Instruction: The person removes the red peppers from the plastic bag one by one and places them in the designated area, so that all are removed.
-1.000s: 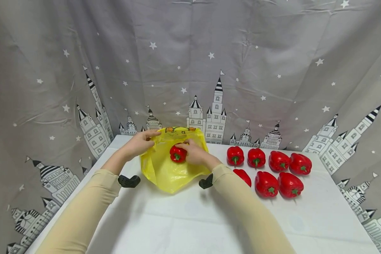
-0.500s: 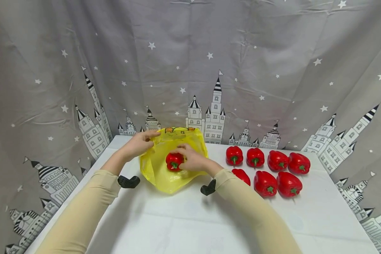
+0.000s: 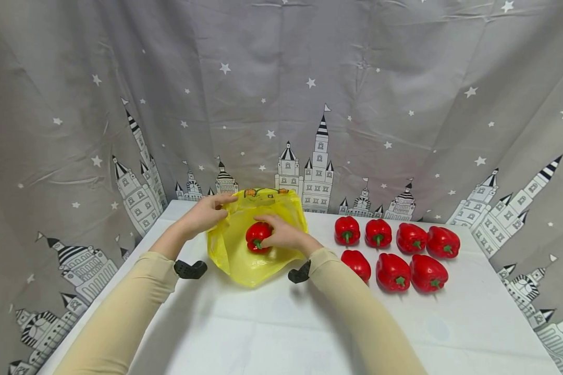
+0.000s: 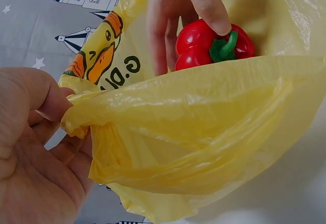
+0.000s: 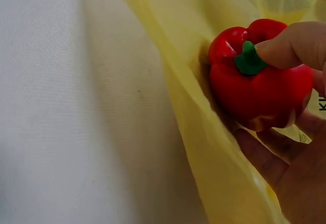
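A yellow plastic bag [image 3: 248,271] with a cartoon duck print lies with its mouth spread on the white table. My left hand [image 3: 205,213] pinches the bag's rim at its left side; the left wrist view shows the plastic [image 4: 204,117] bunched between thumb and fingers. Inside the bag mouth, my right hand [image 3: 283,233] holds a red bell pepper [image 3: 258,238] with a green stem. In the right wrist view the thumb lies by the stem of this pepper [image 5: 260,91], and the fingers curl round its other side.
Several more red bell peppers stand in two rows at the right of the table, among them one pepper [image 3: 356,264] close to my right sleeve [image 3: 352,302]. A grey curtain [image 3: 244,94] printed with castles and stars hangs behind the white table [image 3: 244,333].
My right hand and the pepper have come a little nearer and slightly left inside the bag, and the pepper has turned in the grip. My left hand stays at the rim.
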### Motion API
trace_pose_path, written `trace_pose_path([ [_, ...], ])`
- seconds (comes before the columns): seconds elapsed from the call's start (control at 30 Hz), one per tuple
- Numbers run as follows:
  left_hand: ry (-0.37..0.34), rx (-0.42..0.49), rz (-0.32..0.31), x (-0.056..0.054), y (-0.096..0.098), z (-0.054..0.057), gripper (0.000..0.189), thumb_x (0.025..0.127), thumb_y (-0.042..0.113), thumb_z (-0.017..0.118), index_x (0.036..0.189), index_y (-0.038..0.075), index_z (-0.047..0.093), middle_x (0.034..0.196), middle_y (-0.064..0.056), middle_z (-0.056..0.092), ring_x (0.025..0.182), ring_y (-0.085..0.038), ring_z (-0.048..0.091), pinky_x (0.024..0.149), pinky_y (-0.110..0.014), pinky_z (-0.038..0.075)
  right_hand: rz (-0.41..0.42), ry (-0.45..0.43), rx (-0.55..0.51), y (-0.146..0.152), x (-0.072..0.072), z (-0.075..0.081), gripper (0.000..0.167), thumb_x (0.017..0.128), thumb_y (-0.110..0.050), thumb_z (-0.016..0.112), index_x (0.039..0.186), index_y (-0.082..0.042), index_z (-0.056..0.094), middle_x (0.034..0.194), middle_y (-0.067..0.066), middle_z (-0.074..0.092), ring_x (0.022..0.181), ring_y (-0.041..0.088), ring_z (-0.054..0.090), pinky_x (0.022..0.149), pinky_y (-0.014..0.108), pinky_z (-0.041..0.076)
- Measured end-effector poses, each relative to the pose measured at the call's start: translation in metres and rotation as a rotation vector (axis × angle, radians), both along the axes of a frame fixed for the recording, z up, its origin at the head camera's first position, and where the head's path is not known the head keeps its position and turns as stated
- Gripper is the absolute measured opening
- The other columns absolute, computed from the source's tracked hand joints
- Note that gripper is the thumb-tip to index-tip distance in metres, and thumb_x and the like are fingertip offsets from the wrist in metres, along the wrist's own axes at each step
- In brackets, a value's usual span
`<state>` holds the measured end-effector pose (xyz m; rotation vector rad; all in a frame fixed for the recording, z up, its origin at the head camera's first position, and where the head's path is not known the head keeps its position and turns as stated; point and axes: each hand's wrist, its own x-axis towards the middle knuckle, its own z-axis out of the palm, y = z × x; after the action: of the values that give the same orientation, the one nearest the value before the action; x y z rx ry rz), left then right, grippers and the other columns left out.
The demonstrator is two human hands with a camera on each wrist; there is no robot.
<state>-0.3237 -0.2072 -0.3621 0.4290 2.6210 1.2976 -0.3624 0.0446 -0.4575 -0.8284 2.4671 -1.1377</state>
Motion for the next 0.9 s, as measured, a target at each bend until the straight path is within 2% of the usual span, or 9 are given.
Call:
trace_pose_path([
  [0.17, 0.0, 0.007, -0.009, 0.002, 0.002, 0.002, 0.055, 0.097, 0.002, 0.048, 0.152, 0.0, 0.046, 0.167, -0.017, 0.023, 0.149, -0.043, 0.027, 0.113, -0.054, 0.036, -0.007, -0.005, 0.013, -0.001, 0.0, -0.002, 0.08, 0.085, -0.019, 0.074, 0.158, -0.02, 0.041, 0.155, 0.005, 0.043, 0.133, 0.021, 0.046, 0.11, 0.038, 0.04],
  [0.37, 0.006, -0.004, -0.013, -0.001, 0.003, -0.001, 0.055, 0.097, 0.002, 0.047, 0.152, 0.0, 0.047, 0.167, -0.017, 0.024, 0.15, -0.043, 0.024, 0.115, -0.055, 0.032, -0.022, -0.001, 0.008, -0.004, 0.002, -0.003, 0.07, 0.088, -0.019, 0.071, 0.154, -0.02, 0.046, 0.147, 0.004, 0.05, 0.124, 0.019, 0.052, 0.105, 0.036, 0.044],
  [0.6, -0.006, -0.006, -0.005, 0.002, 0.003, -0.001, 0.055, 0.098, 0.003, 0.047, 0.152, 0.001, 0.046, 0.167, -0.018, 0.022, 0.151, -0.043, 0.022, 0.117, -0.056, 0.029, -0.037, 0.02, 0.017, -0.005, 0.005, -0.006, 0.063, 0.091, -0.021, 0.069, 0.151, -0.021, 0.049, 0.144, 0.002, 0.052, 0.122, 0.018, 0.052, 0.105, 0.034, 0.045],
  [0.73, -0.011, 0.004, -0.01, 0.003, 0.002, 0.001, 0.056, 0.097, 0.003, 0.047, 0.153, 0.0, 0.045, 0.167, -0.019, 0.021, 0.15, -0.044, 0.023, 0.117, -0.057, 0.027, -0.052, 0.007, -0.013, -0.003, 0.008, 0.0, 0.062, 0.091, -0.02, 0.069, 0.15, -0.02, 0.051, 0.142, 0.001, 0.053, 0.119, 0.019, 0.054, 0.102, 0.034, 0.047],
  [0.9, -0.004, -0.007, -0.006, 0.002, -0.002, 0.0, 0.056, 0.097, 0.003, 0.047, 0.153, 0.001, 0.045, 0.167, -0.02, 0.021, 0.148, -0.045, 0.027, 0.117, -0.057, 0.028, -0.052, -0.004, -0.071, 0.004, 0.012, 0.016, 0.062, 0.09, -0.017, 0.069, 0.149, -0.021, 0.051, 0.14, 0.001, 0.053, 0.117, 0.021, 0.055, 0.098, 0.035, 0.05],
])
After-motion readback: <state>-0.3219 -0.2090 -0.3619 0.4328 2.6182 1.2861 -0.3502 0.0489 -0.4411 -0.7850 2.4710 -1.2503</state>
